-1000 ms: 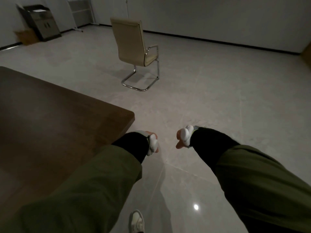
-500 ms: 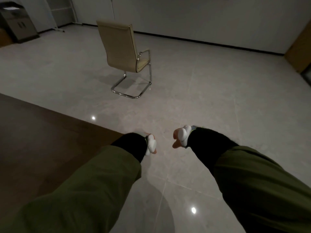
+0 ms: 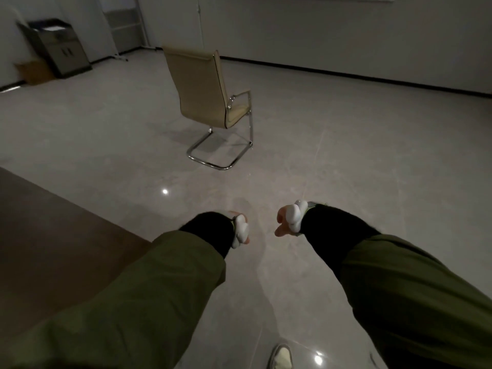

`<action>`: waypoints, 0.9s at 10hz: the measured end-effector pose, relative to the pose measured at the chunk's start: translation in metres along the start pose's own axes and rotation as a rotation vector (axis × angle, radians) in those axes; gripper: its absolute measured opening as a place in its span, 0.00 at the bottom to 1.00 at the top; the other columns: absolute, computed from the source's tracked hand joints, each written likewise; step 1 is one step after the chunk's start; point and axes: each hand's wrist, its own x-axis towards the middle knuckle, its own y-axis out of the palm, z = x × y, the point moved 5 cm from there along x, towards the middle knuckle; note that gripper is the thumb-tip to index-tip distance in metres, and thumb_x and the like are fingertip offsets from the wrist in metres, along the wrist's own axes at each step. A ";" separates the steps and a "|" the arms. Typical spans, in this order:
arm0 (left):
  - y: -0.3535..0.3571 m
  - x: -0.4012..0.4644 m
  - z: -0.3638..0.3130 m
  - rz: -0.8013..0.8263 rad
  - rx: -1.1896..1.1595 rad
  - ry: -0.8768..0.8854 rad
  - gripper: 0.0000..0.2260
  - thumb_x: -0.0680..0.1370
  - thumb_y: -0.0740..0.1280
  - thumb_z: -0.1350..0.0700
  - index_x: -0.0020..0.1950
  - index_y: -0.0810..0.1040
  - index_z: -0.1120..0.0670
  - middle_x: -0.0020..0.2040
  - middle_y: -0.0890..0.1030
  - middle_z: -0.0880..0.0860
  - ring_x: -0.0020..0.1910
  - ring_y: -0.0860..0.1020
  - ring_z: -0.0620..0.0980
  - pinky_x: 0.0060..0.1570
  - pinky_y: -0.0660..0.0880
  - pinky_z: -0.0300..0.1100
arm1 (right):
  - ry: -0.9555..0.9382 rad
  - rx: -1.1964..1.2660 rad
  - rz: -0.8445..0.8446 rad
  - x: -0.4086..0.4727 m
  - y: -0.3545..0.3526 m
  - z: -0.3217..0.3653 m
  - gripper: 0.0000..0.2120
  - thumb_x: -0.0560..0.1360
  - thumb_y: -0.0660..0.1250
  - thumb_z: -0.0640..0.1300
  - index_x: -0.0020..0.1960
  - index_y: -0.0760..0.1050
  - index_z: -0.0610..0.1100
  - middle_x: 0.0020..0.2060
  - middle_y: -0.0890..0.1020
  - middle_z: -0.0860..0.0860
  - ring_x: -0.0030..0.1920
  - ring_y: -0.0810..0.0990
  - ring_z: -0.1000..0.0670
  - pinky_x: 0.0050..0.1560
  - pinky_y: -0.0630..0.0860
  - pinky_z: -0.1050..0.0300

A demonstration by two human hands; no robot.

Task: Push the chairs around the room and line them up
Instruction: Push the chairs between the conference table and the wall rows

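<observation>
A single beige chair (image 3: 203, 89) with a chrome sled frame and armrests stands on the pale tiled floor ahead, its back turned toward me. Both of my arms reach forward in green sleeves with black cuffs. My left hand (image 3: 240, 230) and my right hand (image 3: 288, 218) hang down at the wrists well short of the chair, apart from each other and touching nothing. Their fingers droop loosely and are partly hidden behind the wrists and white fittings.
A dark wooden table (image 3: 53, 235) fills the left foreground, its corner close to my left arm. A grey cabinet (image 3: 62, 47) and a cardboard box (image 3: 34, 71) stand at the far left wall. A metal-framed panel (image 3: 125, 25) stands beyond. My shoe (image 3: 281, 358) shows below.
The view has advanced toward the chair, which now looks larger and nearer. The table has slid back to the left. Both hands keep the same hanging pose.
</observation>
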 end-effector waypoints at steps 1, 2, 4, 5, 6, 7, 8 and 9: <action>-0.017 0.039 -0.015 -0.055 -0.036 -0.041 0.22 0.77 0.72 0.49 0.67 0.77 0.58 0.35 0.66 0.45 0.31 0.65 0.41 0.45 0.67 0.41 | -0.043 -0.014 -0.005 0.031 -0.019 -0.028 0.31 0.78 0.59 0.66 0.74 0.67 0.48 0.69 0.75 0.51 0.69 0.71 0.48 0.66 0.65 0.61; -0.042 0.076 -0.045 -0.037 0.035 -0.034 0.22 0.77 0.72 0.48 0.67 0.77 0.57 0.35 0.65 0.45 0.31 0.64 0.41 0.46 0.67 0.41 | -0.104 0.023 0.003 0.052 -0.039 -0.055 0.30 0.79 0.61 0.63 0.74 0.69 0.46 0.69 0.74 0.54 0.69 0.71 0.52 0.62 0.65 0.64; -0.077 0.115 -0.090 -0.075 0.052 -0.005 0.20 0.77 0.71 0.47 0.65 0.78 0.56 0.35 0.66 0.44 0.30 0.65 0.41 0.45 0.67 0.40 | -0.095 0.030 0.014 0.093 -0.060 -0.104 0.27 0.78 0.65 0.61 0.70 0.73 0.47 0.57 0.80 0.55 0.64 0.76 0.53 0.52 0.69 0.67; -0.088 0.136 -0.103 -0.070 0.066 0.004 0.20 0.77 0.71 0.48 0.65 0.78 0.56 0.34 0.66 0.45 0.30 0.64 0.41 0.44 0.67 0.40 | -0.069 0.042 0.030 0.114 -0.066 -0.120 0.29 0.77 0.66 0.63 0.69 0.73 0.45 0.61 0.80 0.54 0.64 0.76 0.52 0.54 0.67 0.65; -0.098 0.160 -0.108 -0.052 0.082 0.021 0.19 0.77 0.72 0.48 0.64 0.79 0.57 0.34 0.67 0.45 0.30 0.65 0.41 0.36 0.67 0.39 | -0.072 0.071 0.031 0.137 -0.073 -0.131 0.26 0.76 0.67 0.62 0.67 0.75 0.47 0.65 0.78 0.55 0.64 0.75 0.54 0.59 0.69 0.63; -0.109 0.183 -0.106 -0.041 0.074 0.020 0.20 0.77 0.72 0.48 0.64 0.78 0.57 0.34 0.66 0.45 0.30 0.65 0.41 0.42 0.68 0.40 | -0.065 0.082 0.058 0.162 -0.080 -0.139 0.28 0.76 0.66 0.62 0.69 0.74 0.46 0.67 0.76 0.55 0.66 0.73 0.53 0.64 0.67 0.62; -0.123 0.207 -0.098 -0.036 0.041 0.024 0.16 0.77 0.72 0.48 0.60 0.79 0.56 0.35 0.66 0.45 0.30 0.64 0.41 0.45 0.67 0.40 | -0.061 0.138 0.029 0.188 -0.095 -0.139 0.31 0.77 0.67 0.60 0.72 0.70 0.42 0.68 0.75 0.52 0.69 0.71 0.51 0.61 0.65 0.64; -0.141 0.235 -0.087 -0.039 0.018 0.030 0.10 0.77 0.71 0.48 0.52 0.78 0.53 0.35 0.65 0.45 0.30 0.64 0.41 0.45 0.66 0.40 | -0.049 0.137 0.044 0.223 -0.110 -0.131 0.31 0.76 0.68 0.59 0.72 0.70 0.40 0.64 0.78 0.50 0.67 0.74 0.51 0.52 0.65 0.65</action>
